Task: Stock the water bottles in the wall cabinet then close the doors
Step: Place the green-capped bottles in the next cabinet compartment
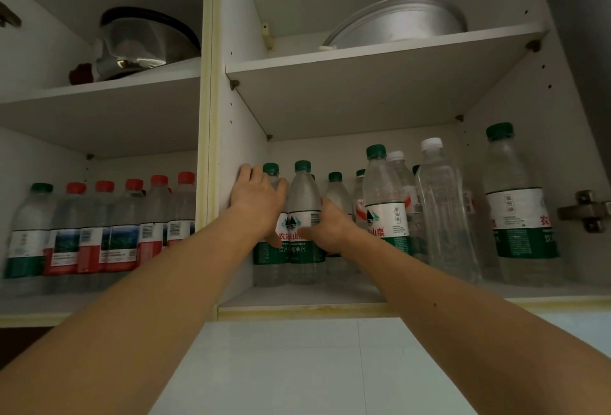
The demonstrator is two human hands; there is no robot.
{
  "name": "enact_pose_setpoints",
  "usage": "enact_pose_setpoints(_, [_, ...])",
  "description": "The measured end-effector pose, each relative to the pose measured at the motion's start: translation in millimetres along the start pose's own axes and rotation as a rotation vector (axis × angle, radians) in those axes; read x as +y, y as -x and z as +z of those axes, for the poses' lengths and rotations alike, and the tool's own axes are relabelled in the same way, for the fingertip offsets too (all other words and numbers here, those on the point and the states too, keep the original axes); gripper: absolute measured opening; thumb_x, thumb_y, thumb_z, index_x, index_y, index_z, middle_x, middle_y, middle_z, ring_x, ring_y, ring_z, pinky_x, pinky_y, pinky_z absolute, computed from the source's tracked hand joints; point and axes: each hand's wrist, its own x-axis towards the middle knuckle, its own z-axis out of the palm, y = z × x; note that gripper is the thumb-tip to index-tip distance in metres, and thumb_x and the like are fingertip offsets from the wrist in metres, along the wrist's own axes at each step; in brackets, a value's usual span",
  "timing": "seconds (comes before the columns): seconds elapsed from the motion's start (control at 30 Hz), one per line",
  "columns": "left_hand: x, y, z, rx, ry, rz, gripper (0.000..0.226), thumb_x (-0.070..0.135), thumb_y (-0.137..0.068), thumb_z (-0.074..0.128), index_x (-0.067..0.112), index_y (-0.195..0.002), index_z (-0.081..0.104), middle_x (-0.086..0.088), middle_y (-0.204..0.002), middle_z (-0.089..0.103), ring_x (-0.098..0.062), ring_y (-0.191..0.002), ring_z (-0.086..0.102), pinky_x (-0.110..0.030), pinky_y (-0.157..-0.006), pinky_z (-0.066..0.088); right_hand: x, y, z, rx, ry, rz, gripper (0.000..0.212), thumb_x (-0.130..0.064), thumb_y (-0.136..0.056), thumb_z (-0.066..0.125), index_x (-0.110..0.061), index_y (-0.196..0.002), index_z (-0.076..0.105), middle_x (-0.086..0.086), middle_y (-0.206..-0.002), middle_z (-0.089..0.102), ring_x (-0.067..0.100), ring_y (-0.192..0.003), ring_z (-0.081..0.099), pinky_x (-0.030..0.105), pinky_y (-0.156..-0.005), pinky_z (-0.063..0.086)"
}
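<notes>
While both arms are reaching up into the right compartment of the wall cabinet (243, 137), the hands are working at the far left end of its lower shelf. The left hand (259, 204) is lying against a green-capped bottle (271, 216) beside the cabinet's dividing wall, its fingers spread and fairly straight, its thumb pointing down across the label; whether it is actually gripping is not clear. The right hand (332, 228) is curling its fingers round the right side of the neighbouring bottle (304, 216), thumb pressing on the label, so it appears to be grasping that one. Both bottles are standing upright, long axis vertical, touching each other, with the held one lying directly between the two hands. Judging from this, the coming move is a small push of that bottle further in or leftward, and the right hand is the nearer one for it. More bottles are standing to the right, and a red-capped row (115, 226) is filling the left compartment. A hinge (587, 211) is showing at the right edge; the doors themselves are out of view.
</notes>
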Motion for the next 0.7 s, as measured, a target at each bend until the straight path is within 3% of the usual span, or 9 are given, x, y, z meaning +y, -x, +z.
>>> enact_pose_setpoints(0.13, [0.0,1.9,0.1,0.008,0.001,0.007,0.136,0.086,-0.060,0.068,0.014,-0.159,0.008,-0.020,-0.147,0.042,-0.036,-0.135,0.034,-0.050,-0.113,0.021,0.2,2.4,-0.2,0.019,0.012,-0.030,0.068,-0.015,-0.089,0.075,-0.016,-0.146,0.037,0.011,-0.130,0.060,0.025,-0.115,0.060,0.038,-0.095,0.053])
enact_pose_setpoints(0.3, [0.8,6.0,-1.0,0.023,0.014,0.007,0.135,0.086,-0.063,0.065,0.013,-0.159,0.006,-0.019,-0.150,0.040,-0.036,-0.137,0.033,-0.049,-0.115,0.020,-1.2,6.4,1.5,0.029,0.000,-0.015,0.061,-0.016,-0.091,0.074,-0.015,-0.142,0.040,0.011,-0.131,0.060,0.026,-0.116,0.061,0.043,-0.099,0.053])
enact_pose_setpoints(0.43, [-1.1,12.2,-1.1,0.064,0.054,0.030,0.131,0.084,-0.063,0.067,0.011,-0.157,0.013,-0.018,-0.145,0.045,-0.033,-0.133,0.038,-0.046,-0.113,0.025,-3.8,12.4,1.1,0.027,0.030,0.004,0.054,-0.019,-0.091,0.073,-0.010,-0.136,0.046,0.013,-0.130,0.061,0.028,-0.117,0.061,0.044,-0.100,0.053])
enact_pose_setpoints(0.57, [-2.7,17.2,-6.6,0.159,0.351,0.017,0.116,0.073,-0.070,0.073,0.015,-0.155,0.020,-0.016,-0.148,0.042,-0.033,-0.135,0.037,-0.046,-0.110,0.030,-10.2,30.4,-5.2,0.070,0.089,-0.059,0.039,-0.024,-0.095,0.068,-0.011,-0.129,0.052,0.012,-0.121,0.065,0.027,-0.106,0.064,0.041,-0.090,0.056])
enact_pose_setpoints(0.7, [-2.6,19.1,-15.1,0.380,0.686,0.011,0.082,0.043,-0.086,0.074,0.017,-0.151,0.031,-0.011,-0.152,0.039,-0.030,-0.137,0.034,-0.046,-0.106,0.039,-16.5,56.3,-31.8,0.278,0.249,-0.263,0.036,-0.020,-0.098,0.060,-0.012,-0.133,0.055,0.009,-0.125,0.061,0.023,-0.107,0.061,0.035,-0.088,0.054])
